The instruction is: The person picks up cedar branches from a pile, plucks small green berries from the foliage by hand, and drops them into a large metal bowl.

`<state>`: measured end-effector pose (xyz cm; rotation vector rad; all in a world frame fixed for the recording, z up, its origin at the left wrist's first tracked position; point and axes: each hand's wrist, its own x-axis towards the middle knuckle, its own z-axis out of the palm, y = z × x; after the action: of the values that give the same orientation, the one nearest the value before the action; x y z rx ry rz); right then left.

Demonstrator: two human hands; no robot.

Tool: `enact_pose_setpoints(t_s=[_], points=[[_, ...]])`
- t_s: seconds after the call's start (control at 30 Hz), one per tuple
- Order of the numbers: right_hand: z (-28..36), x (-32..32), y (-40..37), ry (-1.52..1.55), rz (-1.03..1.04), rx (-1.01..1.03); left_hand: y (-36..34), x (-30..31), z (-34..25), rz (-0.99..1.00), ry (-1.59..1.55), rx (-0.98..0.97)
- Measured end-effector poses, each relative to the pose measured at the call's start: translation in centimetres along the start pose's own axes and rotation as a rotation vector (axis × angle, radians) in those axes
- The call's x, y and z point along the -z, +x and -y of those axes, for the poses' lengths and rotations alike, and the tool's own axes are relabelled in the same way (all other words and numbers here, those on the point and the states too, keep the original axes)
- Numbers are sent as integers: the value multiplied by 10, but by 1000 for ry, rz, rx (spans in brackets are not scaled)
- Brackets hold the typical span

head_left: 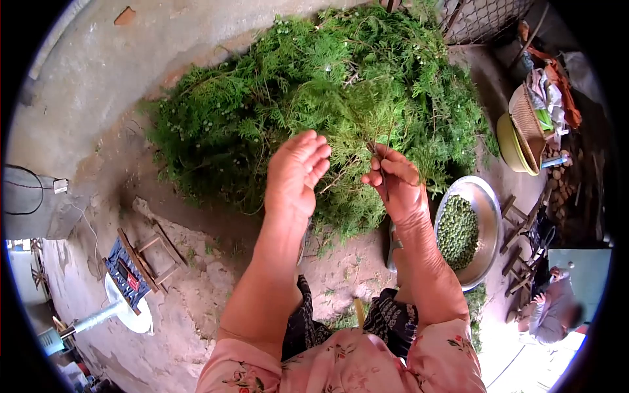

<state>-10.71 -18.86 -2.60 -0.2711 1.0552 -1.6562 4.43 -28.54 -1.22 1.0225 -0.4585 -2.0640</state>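
My right hand (401, 180) is closed around the thin brown stems of a green sprig (357, 105), whose feathery leaves spread up and to the left. My left hand (299, 171) is raised beside the sprig with its fingers curved and apart, nothing seen in it. Beneath and beyond both hands lies a big heap of green conifer branches (223, 98) with small pale cones among the leaves. Right of my right forearm, a metal basin (488, 219) holds a pile of small green cones (457, 232).
A small folding stool (128, 268) and a white fan (111, 311) stand at the left. Yellow tub (508, 147) with a basket and cloths, at the upper right. Wooden stools (521, 272) are near the basin. Another person (553, 311) sits at the lower right.
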Motion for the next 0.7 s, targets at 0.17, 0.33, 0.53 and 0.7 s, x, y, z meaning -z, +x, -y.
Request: enact_pose_setpoints(t_s=[0.17, 0.33, 0.53, 0.7], points=[[6, 2, -24, -47, 19, 76, -11, -18, 17, 116, 74, 75], [1, 1, -45, -528, 21, 214, -15, -26, 23, 248, 57, 10], [-7, -2, -61, -1109, 11, 643, -15, -32, 27, 293, 99, -20], [-27, -1, -71, -1190, 50, 556, -11, -34, 34, 225, 93, -77]])
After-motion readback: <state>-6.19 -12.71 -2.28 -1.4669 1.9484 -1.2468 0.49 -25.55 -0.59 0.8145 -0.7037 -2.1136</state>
